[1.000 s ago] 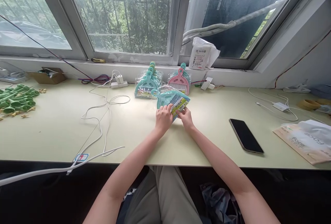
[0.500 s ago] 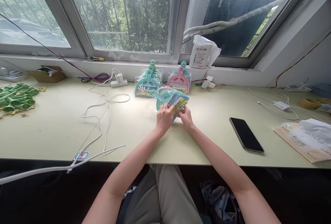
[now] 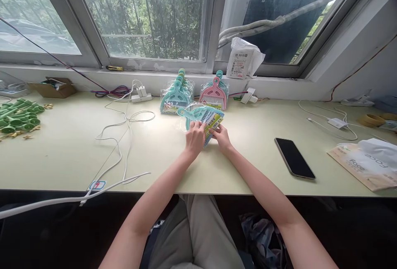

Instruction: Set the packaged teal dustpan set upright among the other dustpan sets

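Note:
A teal dustpan and brush set [image 3: 198, 114] in clear wrap, with a yellow-green printed label, is held tilted above the table, its handle pointing left. My left hand [image 3: 195, 138] is closed on its lower left side, fingers over the label edge. At the right, my right hand [image 3: 222, 136] pinches the label end of the same set. Just behind stands a row of wrapped teal dustpan sets [image 3: 176, 95], upright against the wall. Beside that row, a pink dustpan set [image 3: 214, 94] leans in front of a teal one.
A black phone [image 3: 294, 158] and a tissue pack [image 3: 362, 163] lie to the right. White cables [image 3: 119, 153] trail over the left of the table [image 3: 167, 174]. Green plastic parts [image 3: 21, 116] are heaped far left. A power strip [image 3: 142, 97] sits near the wall.
The held dustpan set has turned slightly and shifted a little left, with both hands still on it. The whole view has tilted slightly.

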Demonstrator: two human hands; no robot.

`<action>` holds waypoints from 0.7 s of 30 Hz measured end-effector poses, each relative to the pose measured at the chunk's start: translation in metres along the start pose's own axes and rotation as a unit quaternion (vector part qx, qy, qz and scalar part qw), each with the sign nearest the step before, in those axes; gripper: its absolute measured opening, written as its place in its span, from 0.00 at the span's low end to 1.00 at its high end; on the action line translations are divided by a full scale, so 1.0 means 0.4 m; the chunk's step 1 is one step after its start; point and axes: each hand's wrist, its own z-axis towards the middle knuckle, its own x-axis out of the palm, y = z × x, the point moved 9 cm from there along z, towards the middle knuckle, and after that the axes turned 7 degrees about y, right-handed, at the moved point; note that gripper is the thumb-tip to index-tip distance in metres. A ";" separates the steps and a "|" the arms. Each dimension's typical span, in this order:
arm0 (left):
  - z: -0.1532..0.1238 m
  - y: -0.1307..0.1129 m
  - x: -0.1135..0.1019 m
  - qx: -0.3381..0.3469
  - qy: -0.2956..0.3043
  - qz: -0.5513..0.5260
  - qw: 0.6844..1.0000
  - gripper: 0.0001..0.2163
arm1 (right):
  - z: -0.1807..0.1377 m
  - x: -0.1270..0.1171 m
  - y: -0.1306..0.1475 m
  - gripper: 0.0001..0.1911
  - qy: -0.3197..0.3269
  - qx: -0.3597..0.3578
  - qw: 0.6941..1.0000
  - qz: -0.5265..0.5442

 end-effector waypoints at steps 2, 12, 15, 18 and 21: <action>0.001 -0.005 0.007 0.011 0.007 0.013 1.000 0.20 | 0.000 -0.001 0.000 0.25 -0.001 0.001 1.000 0.004; -0.007 -0.037 -0.002 0.028 -0.012 0.044 0.999 0.23 | 0.007 -0.013 -0.008 0.25 0.004 -0.002 1.000 -0.003; -0.009 -0.041 -0.002 0.032 -0.004 0.069 0.997 0.24 | 0.009 -0.014 -0.010 0.26 0.005 0.000 1.000 -0.002; -0.010 -0.041 0.002 0.036 0.007 0.081 0.996 0.26 | 0.011 -0.015 -0.010 0.26 0.003 -0.001 1.000 0.000; -0.010 -0.037 0.009 0.034 0.019 0.063 0.997 0.27 | 0.011 -0.019 -0.011 0.26 -0.001 0.001 1.000 0.002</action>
